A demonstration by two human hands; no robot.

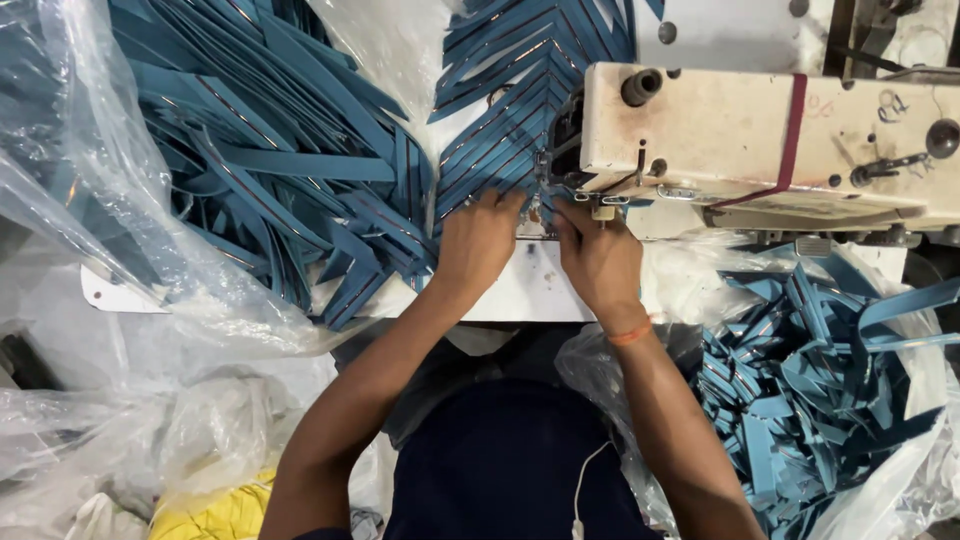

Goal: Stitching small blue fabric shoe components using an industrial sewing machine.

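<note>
Two heaps of blue strips [270, 160] around white sewing table [520, 295], clear plastic sheeting [120, 330].

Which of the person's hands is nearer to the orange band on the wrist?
Right. The orange band sits on the right wrist, just below the right hand at the sewing machine. The left hand lies farther off, on the blue strips.

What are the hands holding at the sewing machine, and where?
Both the left hand and right hand press fingertips on the end of a blue strip beside the needle; a closed grip cannot be told.
</note>
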